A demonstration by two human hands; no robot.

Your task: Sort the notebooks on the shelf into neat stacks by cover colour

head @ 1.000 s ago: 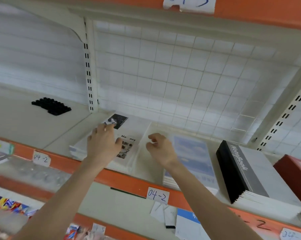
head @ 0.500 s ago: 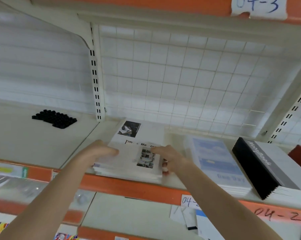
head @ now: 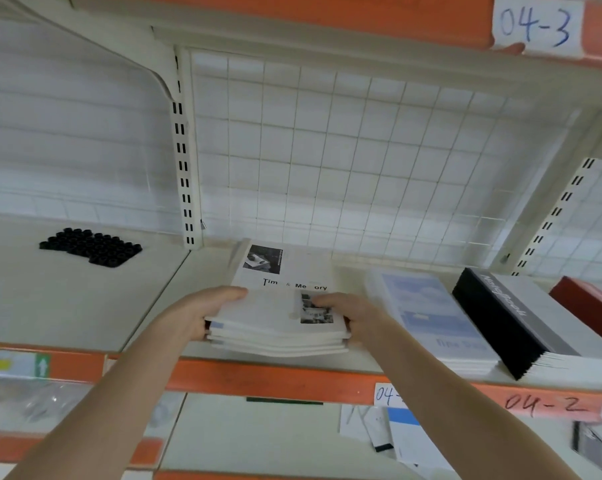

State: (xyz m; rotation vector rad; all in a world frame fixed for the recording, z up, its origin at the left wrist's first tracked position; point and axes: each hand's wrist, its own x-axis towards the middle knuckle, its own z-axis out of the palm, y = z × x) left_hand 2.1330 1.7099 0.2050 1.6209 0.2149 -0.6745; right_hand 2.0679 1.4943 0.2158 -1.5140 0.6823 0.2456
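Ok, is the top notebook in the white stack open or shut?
Shut: the top notebook shows its printed cover, flat on the white stack, gripped at the sides by the left hand and right hand.

White cover: "Tim & Me ory"; label: 04-3; rail: 04-2; black notebook: maybe "Notebook".

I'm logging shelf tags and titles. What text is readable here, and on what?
"04-3": paper label at top right.
"Tim & Me ory": top of white notebook stack.
"Notebook": black-and-grey notebook.
"04-2": written on orange shelf edge.
"04-": white tag, rest hidden by right arm.
Print on blue notebook: too blurred.
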